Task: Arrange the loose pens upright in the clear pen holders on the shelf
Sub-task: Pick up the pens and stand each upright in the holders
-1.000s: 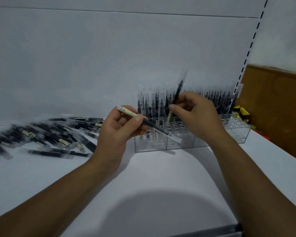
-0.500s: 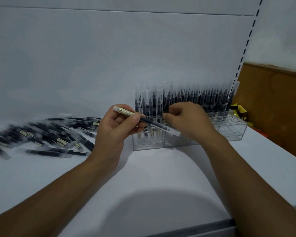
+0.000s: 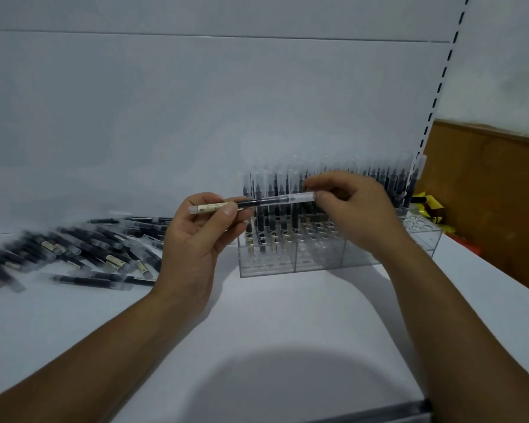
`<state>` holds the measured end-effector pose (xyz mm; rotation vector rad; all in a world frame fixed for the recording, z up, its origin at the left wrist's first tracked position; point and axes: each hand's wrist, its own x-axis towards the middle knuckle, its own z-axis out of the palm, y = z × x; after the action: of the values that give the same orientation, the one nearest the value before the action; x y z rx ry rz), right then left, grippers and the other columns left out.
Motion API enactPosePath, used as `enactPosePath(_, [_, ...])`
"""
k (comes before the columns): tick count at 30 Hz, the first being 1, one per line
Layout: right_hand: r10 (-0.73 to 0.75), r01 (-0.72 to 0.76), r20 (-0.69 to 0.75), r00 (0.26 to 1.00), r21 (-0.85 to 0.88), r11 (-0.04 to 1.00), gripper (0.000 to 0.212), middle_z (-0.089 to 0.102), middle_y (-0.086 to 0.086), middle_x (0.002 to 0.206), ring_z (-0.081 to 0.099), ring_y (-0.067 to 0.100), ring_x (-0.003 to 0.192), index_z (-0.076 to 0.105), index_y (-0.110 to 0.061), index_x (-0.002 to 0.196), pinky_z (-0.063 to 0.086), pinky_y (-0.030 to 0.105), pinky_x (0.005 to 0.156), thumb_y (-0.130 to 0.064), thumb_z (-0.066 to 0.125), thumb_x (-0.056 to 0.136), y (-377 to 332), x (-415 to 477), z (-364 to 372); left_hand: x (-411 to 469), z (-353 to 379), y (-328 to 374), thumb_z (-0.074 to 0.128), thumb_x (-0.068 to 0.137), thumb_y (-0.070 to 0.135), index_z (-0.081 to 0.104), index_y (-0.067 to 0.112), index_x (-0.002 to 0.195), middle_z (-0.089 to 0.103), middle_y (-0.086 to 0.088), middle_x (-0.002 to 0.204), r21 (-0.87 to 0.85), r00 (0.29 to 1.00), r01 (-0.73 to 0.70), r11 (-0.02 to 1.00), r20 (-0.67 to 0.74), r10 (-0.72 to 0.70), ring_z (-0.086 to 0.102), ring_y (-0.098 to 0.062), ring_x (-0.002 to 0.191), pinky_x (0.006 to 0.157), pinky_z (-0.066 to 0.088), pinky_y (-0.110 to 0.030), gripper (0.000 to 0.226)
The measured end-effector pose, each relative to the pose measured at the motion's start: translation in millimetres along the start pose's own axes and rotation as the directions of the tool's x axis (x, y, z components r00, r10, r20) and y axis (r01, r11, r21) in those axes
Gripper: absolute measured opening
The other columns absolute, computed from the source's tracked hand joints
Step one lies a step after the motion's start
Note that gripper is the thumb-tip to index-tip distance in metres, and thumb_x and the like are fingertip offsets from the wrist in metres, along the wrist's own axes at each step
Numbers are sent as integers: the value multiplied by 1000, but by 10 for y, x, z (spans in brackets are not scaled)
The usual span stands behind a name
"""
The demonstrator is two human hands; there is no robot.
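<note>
I have the pen (image 3: 266,203) lying almost level, long axis left to right, just in front of the clear pen holders (image 3: 318,261) near the shelf's (image 3: 287,325) back right. My left hand (image 3: 196,239) pinches its labelled end and my right hand (image 3: 355,215) pinches the clear end. I judge it must swing upright next.

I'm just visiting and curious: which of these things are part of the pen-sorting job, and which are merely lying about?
Part of the job: held pen between left hand and right hand; loose pens; clear pen holders; upright pens.
Lying about: yellow-and-black item; brown board.
</note>
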<state>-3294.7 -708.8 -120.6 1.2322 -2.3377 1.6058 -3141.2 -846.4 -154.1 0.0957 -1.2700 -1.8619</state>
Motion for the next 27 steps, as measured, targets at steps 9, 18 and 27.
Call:
enactPosePath(9, [-170,-6,226,959,616,787,20,67,-2,74,57,10,66,76,-20,92,45,20,59,-21,75,72,-238,-93,45,23,3,0,65,73,19,58,12,89,72,-3,76,29,1000,7,1000,21,-7,68,-10,67,61,53,-17,19])
enactPosePath(18, [65,-45,-6,998,658,752,12,73,-1,91,67,10,78,70,-20,89,52,21,63,-28,67,81,-239,-34,-1,54,-136,-98,74,75,44,55,35,115,61,18,119,597,990,-140,790,80,115,55,-1,112,93,45,-25,46])
enactPosePath(27, [-46,100,-235,971,220,970,10,70,-7,84,62,1,65,68,-16,98,49,13,58,-24,66,92,-307,131,-292,19,-191,-183,65,83,50,42,33,140,47,20,133,801,973,63,596,84,-216,44,0,118,88,33,-18,64])
